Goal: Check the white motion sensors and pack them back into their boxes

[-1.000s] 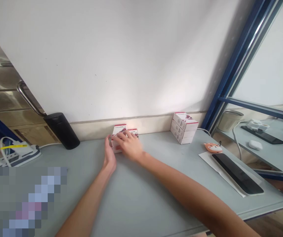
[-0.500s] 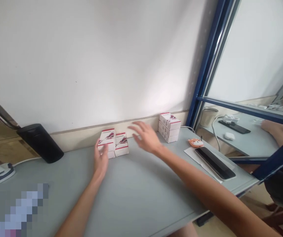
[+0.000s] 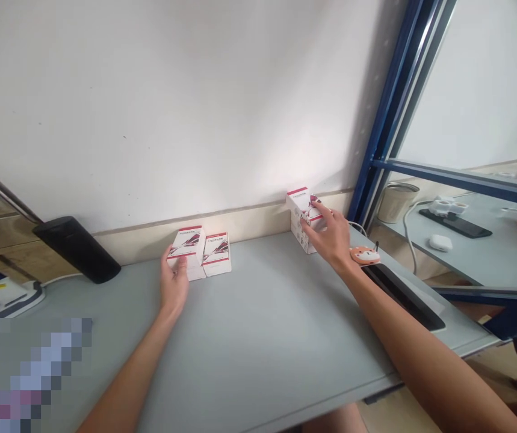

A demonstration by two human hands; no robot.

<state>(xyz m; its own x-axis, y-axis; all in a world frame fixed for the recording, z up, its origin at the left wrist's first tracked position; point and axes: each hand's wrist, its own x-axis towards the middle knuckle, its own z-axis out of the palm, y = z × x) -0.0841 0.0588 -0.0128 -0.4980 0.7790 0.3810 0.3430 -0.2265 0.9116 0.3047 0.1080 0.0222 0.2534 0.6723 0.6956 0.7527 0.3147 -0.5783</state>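
Although together earlier, hands [image 3: 174, 287] [image 3: 336, 237] now at separate box stacks [image 3: 190, 242] [image 3: 298, 203]

Both bare arms stretch across the desk [image 3: 240, 343], hands well apart, both near the far edge! The left forearm [image 3: 134, 361] angles up and slightly inward, and there's the left hand [image 3: 174, 285], cupped, thumb bent on its inner side. Over toward the right end, the right forearm [image 3: 398, 331] slants in across the near edge; the right hand [image 3: 333, 234] arches forward, fingers [image 3: 320, 208] extended, thumb apart below them.
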